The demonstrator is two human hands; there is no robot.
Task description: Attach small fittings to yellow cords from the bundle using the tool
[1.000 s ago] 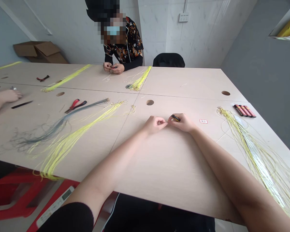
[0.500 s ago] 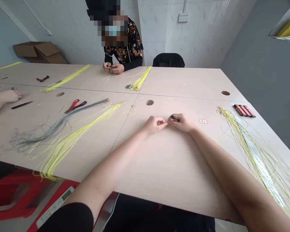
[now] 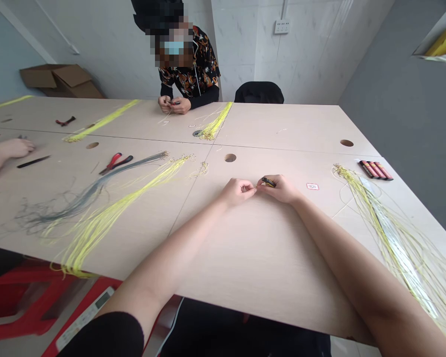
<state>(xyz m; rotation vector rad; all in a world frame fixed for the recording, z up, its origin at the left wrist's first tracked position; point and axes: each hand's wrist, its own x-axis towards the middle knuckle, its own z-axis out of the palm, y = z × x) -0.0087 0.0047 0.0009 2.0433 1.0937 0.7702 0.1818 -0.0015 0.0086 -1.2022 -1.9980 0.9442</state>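
Observation:
Above the near half of the table, my left hand [image 3: 239, 191] is closed in a pinch, its fingertips meeting those of my right hand. Whatever lies between those fingertips is too small to make out. In my right hand [image 3: 281, 188] sits a small black-and-yellow object [image 3: 268, 182], partly covered by the fingers; its kind cannot be told. To the right of that hand lies a small red-bordered label [image 3: 312, 186]. A bundle of yellow strands [image 3: 371, 206] with gold-coloured ends is spread farther right.
Several red-and-black cylinders [image 3: 376, 170] lie at the right. On the left are yellow strands [image 3: 122, 203], grey strands [image 3: 96, 186], red-and-black pliers [image 3: 115, 162] and a dark thin tool [image 3: 34, 161]. A co-worker [image 3: 188, 74] sits opposite; another person's hand [image 3: 18, 148] rests at left.
My hands stay almost where they were, fingertips still together. The co-worker opposite has shifted their head slightly to the left.

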